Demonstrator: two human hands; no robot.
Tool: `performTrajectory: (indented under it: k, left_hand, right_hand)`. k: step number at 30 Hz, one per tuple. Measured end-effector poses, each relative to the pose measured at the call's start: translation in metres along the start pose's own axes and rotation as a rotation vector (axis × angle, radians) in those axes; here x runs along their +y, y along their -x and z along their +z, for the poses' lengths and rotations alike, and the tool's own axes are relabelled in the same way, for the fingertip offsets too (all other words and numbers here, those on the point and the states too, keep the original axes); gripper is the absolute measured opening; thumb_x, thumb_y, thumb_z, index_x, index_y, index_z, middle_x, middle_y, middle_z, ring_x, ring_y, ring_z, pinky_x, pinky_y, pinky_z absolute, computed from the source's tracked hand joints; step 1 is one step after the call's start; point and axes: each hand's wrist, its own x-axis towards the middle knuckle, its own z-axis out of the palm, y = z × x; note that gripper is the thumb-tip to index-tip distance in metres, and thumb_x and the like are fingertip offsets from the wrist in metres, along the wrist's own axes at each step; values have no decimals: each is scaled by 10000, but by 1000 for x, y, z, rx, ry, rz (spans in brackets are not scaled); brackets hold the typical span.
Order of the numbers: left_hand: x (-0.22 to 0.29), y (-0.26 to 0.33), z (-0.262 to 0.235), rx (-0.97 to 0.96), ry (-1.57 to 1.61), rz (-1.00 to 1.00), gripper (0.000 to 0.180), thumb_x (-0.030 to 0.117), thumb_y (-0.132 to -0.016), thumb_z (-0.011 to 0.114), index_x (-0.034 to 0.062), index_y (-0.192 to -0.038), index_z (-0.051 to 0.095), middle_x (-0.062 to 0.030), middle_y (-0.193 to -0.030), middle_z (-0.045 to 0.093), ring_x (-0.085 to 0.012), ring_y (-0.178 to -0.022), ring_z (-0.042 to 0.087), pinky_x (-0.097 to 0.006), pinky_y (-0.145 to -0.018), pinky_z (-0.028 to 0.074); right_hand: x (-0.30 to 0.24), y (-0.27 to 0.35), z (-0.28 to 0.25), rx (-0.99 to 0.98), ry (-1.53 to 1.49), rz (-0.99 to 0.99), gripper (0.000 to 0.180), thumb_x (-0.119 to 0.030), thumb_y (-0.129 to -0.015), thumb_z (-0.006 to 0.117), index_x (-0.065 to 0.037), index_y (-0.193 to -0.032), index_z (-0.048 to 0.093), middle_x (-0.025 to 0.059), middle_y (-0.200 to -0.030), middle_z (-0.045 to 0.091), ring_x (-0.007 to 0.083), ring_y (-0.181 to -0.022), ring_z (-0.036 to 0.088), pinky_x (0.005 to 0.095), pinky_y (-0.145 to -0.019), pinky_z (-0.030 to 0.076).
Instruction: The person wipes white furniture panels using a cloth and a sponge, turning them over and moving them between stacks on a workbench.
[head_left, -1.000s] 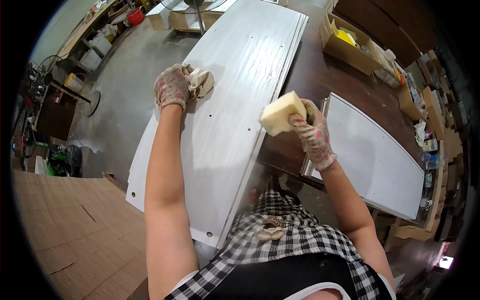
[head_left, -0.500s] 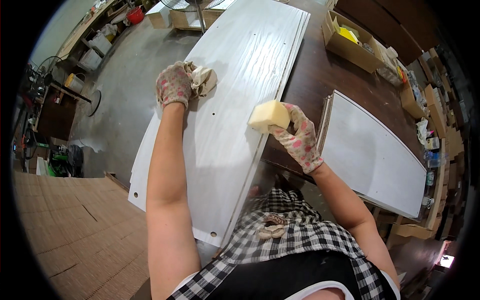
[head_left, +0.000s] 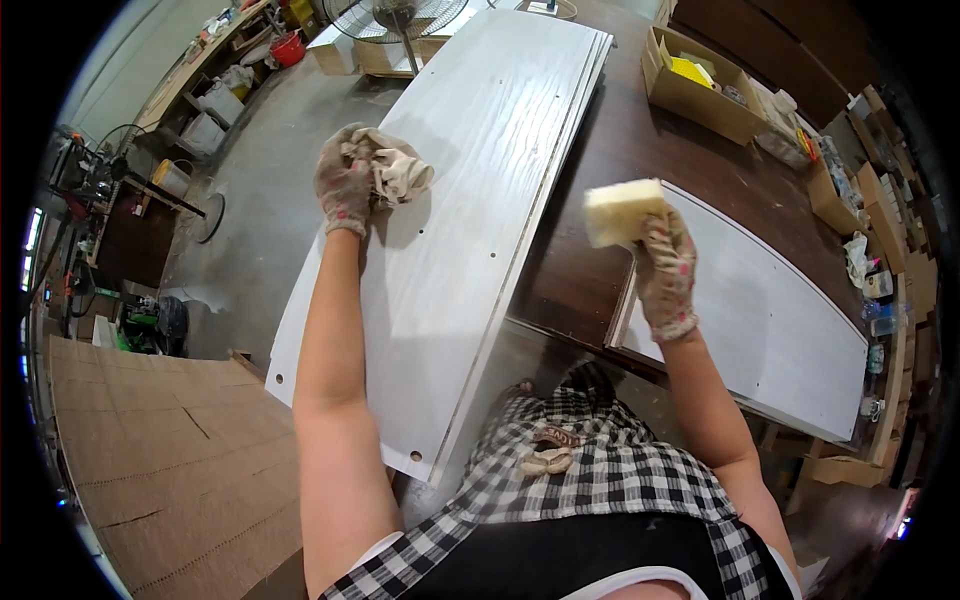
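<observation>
My left hand [head_left: 345,180], in a stained glove with pink spots, is closed on a crumpled beige cloth [head_left: 402,172] at the left edge of a long white panel [head_left: 440,270]. The panel has a few small holes and lies on top of at least one other. My right hand [head_left: 668,270], gloved alike, grips a pale yellow sponge block [head_left: 625,210]. The sponge is raised above the dark brown table [head_left: 575,260], between the long panel and a shorter stack of white panels [head_left: 750,310] on the right.
A cardboard box [head_left: 705,95] with yellow things inside stands at the table's far right, with more boxes and bottles along that edge. Beyond the long panel's far end is a standing fan [head_left: 395,15]. A brown slatted surface [head_left: 160,450] lies at the lower left.
My right hand has lifted the sponge off the long panel's right edge and carried it right. My left hand stays with the cloth at the left edge, its wrist turned slightly.
</observation>
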Motion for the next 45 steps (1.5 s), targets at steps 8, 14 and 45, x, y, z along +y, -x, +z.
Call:
performTrajectory:
  k: [8, 14, 45]
  left_hand:
    - [52, 81, -63, -390, 39, 327, 369, 273, -752, 719, 84, -1063, 665, -124, -1070, 642, -303, -1024, 581, -384, -876, 474]
    - [102, 116, -45, -593, -43, 444, 313, 237, -737, 720, 139, -1034, 703, -82, -1009, 639, -271, -970, 580, -377, -841, 460]
    - [153, 40, 97, -573, 33, 508, 243, 236, -769, 715, 189, -1007, 702, -46, -1041, 651, -268, -980, 584, -364, -852, 467]
  right_hand:
    - [-22, 34, -79, 85, 2, 145, 316, -107, -957, 414, 46, -1226, 478, -15, -850, 537, -18, -629, 449, 118, -609, 439]
    - [-28, 47, -106, 88, 129, 171, 296, -99, -951, 422, 51, -1192, 504, -34, -835, 520, -22, -628, 422, 107, -568, 383]
    - [-49, 71, -129, 254, 261, 205, 490, -367, -901, 592, 22, -1190, 520, 55, -988, 606, 138, -843, 599, 266, -717, 502]
